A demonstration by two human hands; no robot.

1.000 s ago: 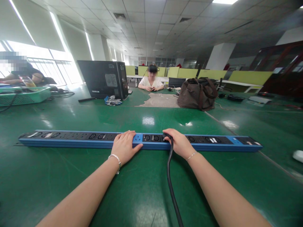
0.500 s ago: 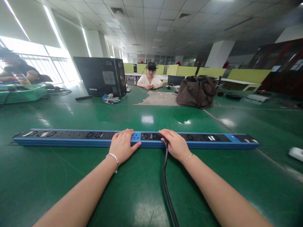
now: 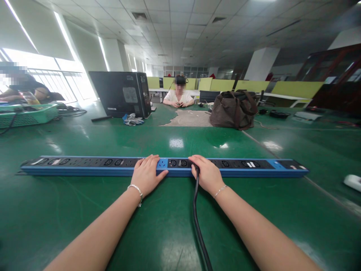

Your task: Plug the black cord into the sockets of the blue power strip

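Note:
A long blue power strip [image 3: 248,172] with black socket panels lies across the green table. My left hand [image 3: 146,174] rests on it left of the blue socket, its thumb spread along the front edge and the other fingers over the top. Right of the middle, my right hand [image 3: 207,174] is closed round the plug end of a black cable [image 3: 196,214], against the strip's sockets. The fingers hide the plug, so how deep it sits cannot be seen. From there the cable runs down toward the bottom edge of the view.
Behind the strip stand a black computer case [image 3: 121,94], grey-blue gloves [image 3: 133,120] and a brown bag [image 3: 232,111]. A green basket [image 3: 36,116] is at the left. One person [image 3: 179,96] sits opposite, another [image 3: 28,84] at far left. A white object [image 3: 354,182] lies far right.
The view has shifted slightly, and the strip's left end appears a little further right. Both hands keep their places on the strip, the right one still round the cable's plug end.

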